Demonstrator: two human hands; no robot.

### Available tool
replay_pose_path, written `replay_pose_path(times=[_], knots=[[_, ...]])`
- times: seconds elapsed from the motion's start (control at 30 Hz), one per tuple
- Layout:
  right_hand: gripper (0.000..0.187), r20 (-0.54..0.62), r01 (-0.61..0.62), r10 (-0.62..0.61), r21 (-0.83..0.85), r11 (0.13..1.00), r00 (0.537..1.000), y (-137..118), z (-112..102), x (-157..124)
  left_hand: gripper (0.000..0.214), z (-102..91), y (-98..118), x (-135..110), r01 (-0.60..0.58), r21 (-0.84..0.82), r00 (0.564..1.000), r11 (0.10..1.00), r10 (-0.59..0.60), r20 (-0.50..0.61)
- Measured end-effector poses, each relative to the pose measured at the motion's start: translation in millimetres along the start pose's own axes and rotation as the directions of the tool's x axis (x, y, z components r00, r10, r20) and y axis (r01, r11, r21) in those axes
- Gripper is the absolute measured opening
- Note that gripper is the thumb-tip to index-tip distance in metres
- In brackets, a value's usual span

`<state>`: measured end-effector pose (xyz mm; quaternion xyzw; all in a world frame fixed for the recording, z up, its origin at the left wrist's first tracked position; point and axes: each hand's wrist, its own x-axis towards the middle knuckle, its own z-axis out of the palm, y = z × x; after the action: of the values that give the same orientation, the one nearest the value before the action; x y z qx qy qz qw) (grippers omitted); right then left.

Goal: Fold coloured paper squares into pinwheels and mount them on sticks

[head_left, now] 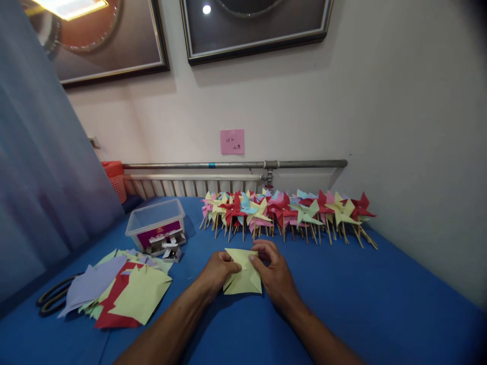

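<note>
Between my hands is a square of pale yellow paper (244,282), with slits running in from its corners. My left hand (219,269) grips its left side, the thumb lying on top near the middle. At the upper right, my right hand (273,267) pinches the edge between thumb and fingers. The sheet is held just over the blue cloth; whether it touches the cloth I cannot tell. Nearest on the left lies a loose pile of cut paper squares, a yellow sheet (143,294) on top, with red (120,299) and lilac (91,284) ones beside it.
Many finished paper pinwheels (281,210) on sticks lie in a row at the back. A clear plastic tub (155,215) stands at the left, small boxes (172,252) in front of it. Black-handled scissors (53,299) lie partly under the paper. Behind are a pipe (236,165) and radiator.
</note>
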<state>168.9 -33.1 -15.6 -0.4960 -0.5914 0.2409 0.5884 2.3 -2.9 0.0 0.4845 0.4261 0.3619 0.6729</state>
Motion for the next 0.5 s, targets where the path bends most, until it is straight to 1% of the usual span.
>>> replay_pose_path(times=[0.07,0.13,0.27,0.37,0.4,0.43,0.47,0.5], knots=[[0.008,-0.006,0.115,-0.117,-0.138,0.984,0.993,-3.7,-3.0,-1.1,0.025,0.8,0.2,-0.5,0.004,0.019,1.0,1.0,-0.004,0.001],[0.012,0.021,0.21,-0.212,-0.259,0.943,0.977,-6.5,-4.6,-2.8,0.024,1.6,0.4,-0.7,0.002,0.035,1.0,0.999,-0.002,-0.009],[0.01,0.091,0.341,-0.338,-0.46,0.82,0.937,-8.7,-4.2,-4.4,0.022,3.2,-1.0,0.4,0.001,0.064,0.999,0.998,0.001,-0.041],[0.014,0.129,0.413,-0.412,-0.537,0.735,0.902,-12.8,-4.1,-4.2,0.02,3.7,-2.8,1.6,0.003,0.075,0.999,0.997,0.0,-0.039],[0.015,0.138,0.426,-0.422,-0.537,0.728,0.896,-14.8,-4.3,-4.1,0.02,3.6,-3.0,1.8,0.004,0.079,0.999,0.997,-0.001,-0.041],[0.015,0.138,0.427,-0.42,-0.517,0.742,0.897,-16.7,-4.4,-4.1,0.02,3.3,-2.9,1.8,0.001,0.083,0.999,0.997,0.002,-0.043],[0.011,0.124,0.408,-0.4,-0.474,0.78,0.908,-18.2,-4.5,-3.8,0.021,2.7,-2.5,1.7,-0.005,0.085,0.999,0.996,0.009,-0.043],[0.007,0.091,0.36,-0.355,-0.404,0.841,0.931,-19.0,-4.4,-3.4,0.022,1.9,-1.7,1.4,-0.013,0.083,0.999,0.996,0.017,-0.042]])
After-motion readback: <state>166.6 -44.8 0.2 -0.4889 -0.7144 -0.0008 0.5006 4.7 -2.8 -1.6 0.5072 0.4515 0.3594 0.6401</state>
